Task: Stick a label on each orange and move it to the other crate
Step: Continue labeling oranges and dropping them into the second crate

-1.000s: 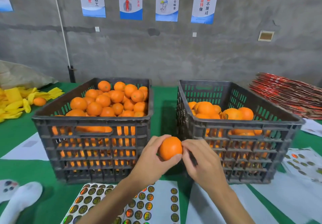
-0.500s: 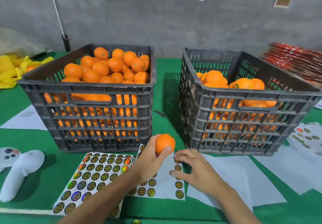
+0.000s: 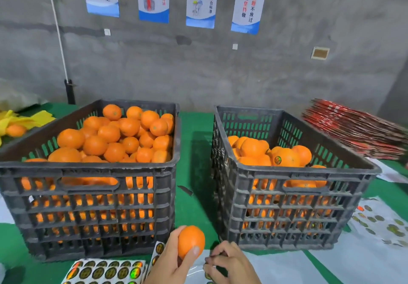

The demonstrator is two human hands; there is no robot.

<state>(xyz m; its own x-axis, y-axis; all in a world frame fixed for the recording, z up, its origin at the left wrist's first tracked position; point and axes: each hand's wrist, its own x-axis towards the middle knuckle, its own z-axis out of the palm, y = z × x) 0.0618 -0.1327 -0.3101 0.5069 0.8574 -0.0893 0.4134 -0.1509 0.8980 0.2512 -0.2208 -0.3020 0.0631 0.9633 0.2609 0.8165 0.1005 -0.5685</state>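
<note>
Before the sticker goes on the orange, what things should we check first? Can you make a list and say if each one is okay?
1. Orange held firmly: ok, the left hand grips it in front of the crates.
2. Bare peel facing up for a sticker: ok, no label shows on the side we can see.
3. Sticker picked up: cannot tell, the right hand has its fingertips curled down at the sheet, but any sticker is hidden.
4. Stickers left to use: ok, the sticker sheet has many.
5. Room in the right crate: ok, its oranges sit below the rim.
6. Path to that crate: ok, nothing stands between.
</note>
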